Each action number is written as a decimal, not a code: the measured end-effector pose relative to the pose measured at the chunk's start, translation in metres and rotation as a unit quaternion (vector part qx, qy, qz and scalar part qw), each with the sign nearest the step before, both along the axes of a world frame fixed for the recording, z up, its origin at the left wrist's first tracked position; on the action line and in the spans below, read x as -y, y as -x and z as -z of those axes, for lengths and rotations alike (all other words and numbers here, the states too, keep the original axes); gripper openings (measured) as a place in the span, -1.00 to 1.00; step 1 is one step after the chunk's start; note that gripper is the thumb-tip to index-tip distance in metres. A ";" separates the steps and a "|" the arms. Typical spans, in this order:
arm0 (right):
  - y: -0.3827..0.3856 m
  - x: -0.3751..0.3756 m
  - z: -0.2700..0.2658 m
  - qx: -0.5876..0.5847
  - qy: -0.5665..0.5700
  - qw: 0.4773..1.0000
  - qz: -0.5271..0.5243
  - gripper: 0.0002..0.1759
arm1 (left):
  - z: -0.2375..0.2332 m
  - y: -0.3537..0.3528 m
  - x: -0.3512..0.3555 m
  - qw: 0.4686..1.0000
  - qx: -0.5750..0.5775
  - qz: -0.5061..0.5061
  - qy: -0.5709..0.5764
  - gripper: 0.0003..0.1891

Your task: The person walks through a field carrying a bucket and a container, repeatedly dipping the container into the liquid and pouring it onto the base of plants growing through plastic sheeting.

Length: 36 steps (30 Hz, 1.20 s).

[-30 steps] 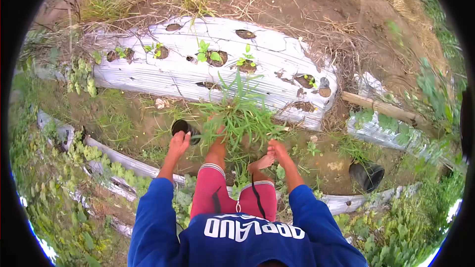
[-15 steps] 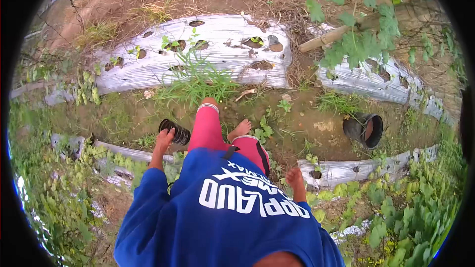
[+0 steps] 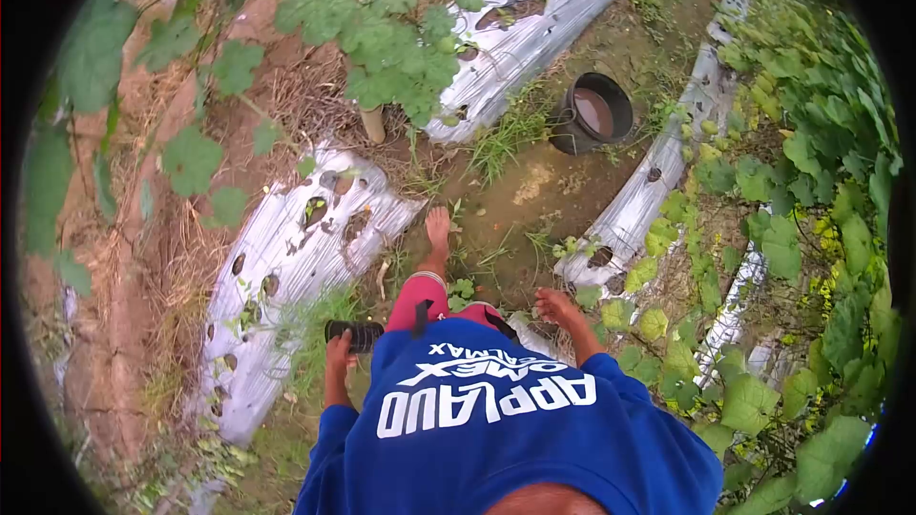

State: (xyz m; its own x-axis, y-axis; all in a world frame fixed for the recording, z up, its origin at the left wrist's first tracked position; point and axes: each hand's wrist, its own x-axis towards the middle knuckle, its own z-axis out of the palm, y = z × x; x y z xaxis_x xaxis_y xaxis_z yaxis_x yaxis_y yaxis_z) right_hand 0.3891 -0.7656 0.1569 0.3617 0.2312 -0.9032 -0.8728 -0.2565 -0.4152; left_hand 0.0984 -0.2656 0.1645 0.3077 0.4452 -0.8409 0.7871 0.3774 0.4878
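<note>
My left hand (image 3: 339, 355) grips a small black ribbed container (image 3: 361, 336) by its side, close to my left thigh. The container lies tilted sideways, and what is inside it cannot be seen. My right hand (image 3: 558, 310) hangs out to the right of my body, fingers loosely bent and a little apart, with nothing visible in them. Farther up the path stands a black bucket (image 3: 563, 136) with brownish liquid (image 3: 593, 113) in it, out of reach of both hands.
Silver plastic mulch (image 3: 286, 272) with planting holes covers the bed on my left, and another strip (image 3: 630, 215) runs along the right. Broad vine leaves (image 3: 382, 48) hang overhead near a wooden post (image 3: 373, 124). Dense vines (image 3: 792, 229) crowd the right. Muddy path (image 3: 520, 219) lies ahead.
My view has turned to the right, and one bare foot is now forward on the path. The bucket now appears ahead of me. My left hand still holds the black container; my right hand's fingers have loosened.
</note>
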 end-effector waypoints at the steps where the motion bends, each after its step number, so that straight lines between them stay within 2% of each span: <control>1: -0.002 -0.003 -0.001 0.002 0.005 1.000 0.022 -0.50 | 0.006 -0.022 -0.006 1.000 -0.014 0.009 0.006 -0.48; 3: -0.028 -0.008 -0.004 0.005 -0.079 0.997 0.022 -0.48 | 0.021 -0.081 -0.016 0.999 -0.002 0.035 0.013 -0.48; 6: -0.059 0.009 0.011 -0.012 -0.051 0.997 0.050 -0.49 | 0.027 -0.151 -0.032 0.995 -0.043 0.093 -0.003 -0.49; 9: -0.112 0.027 0.003 0.005 -0.072 0.995 0.072 -0.50 | 0.009 -0.237 -0.032 0.992 0.015 0.119 -0.036 -0.49; 11: -0.144 0.029 -0.006 0.059 0.005 0.985 0.164 -0.52 | 0.014 -0.282 -0.044 0.988 -0.004 0.151 -0.037 -0.47; 13: -0.186 0.035 -0.011 0.042 -0.021 0.976 0.214 -0.53 | 0.007 -0.325 -0.037 0.992 0.047 0.116 -0.018 -0.46; 15: -0.231 0.041 -0.001 0.022 -0.006 0.970 0.241 -0.56 | 0.003 -0.359 -0.031 0.992 0.051 0.107 -0.032 -0.50; 18: -0.313 0.044 -0.006 0.031 -0.034 0.973 0.224 -0.58 | -0.009 -0.394 -0.016 0.994 0.082 0.069 -0.003 -0.56; 21: -0.410 0.044 0.016 0.006 -0.014 0.983 0.185 -0.61 | -0.017 -0.408 0.008 1.000 -0.004 0.019 -0.018 -0.57; 24: -0.506 0.047 0.082 0.012 -0.071 0.981 0.180 -0.60 | -0.043 -0.392 0.047 0.996 -0.077 -0.014 -0.050 -0.58; 25: -0.552 0.042 0.105 0.008 -0.047 0.986 0.158 -0.55 | -0.045 -0.395 0.065 0.991 -0.105 -0.019 -0.077 -0.59; 27: -0.590 0.029 0.134 -0.033 -0.032 0.991 0.122 -0.50 | -0.063 -0.358 0.116 0.970 -0.035 0.028 -0.239 -0.61; 29: -0.663 0.016 0.149 -0.036 0.001 0.992 0.117 -0.34 | -0.105 -0.379 0.157 0.980 -0.124 -0.051 -0.150 -0.63; 31: -0.709 0.012 0.201 -0.024 -0.019 0.987 0.157 -0.23 | -0.136 -0.378 0.200 0.969 -0.180 -0.074 -0.150 -0.63; 33: -0.757 -0.003 0.218 -0.011 -0.023 0.986 0.167 -0.13 | -0.154 -0.352 0.241 0.962 -0.151 0.053 -0.219 -0.62; 34: -0.774 -0.007 0.227 -0.011 -0.032 0.982 0.184 -0.08 | -0.162 -0.350 0.262 0.966 -0.175 -0.010 -0.193 -0.59; 36: -0.812 -0.017 0.243 -0.046 -0.052 0.978 0.194 -0.03 | -0.178 -0.361 0.301 0.947 -0.235 -0.061 -0.209 -0.55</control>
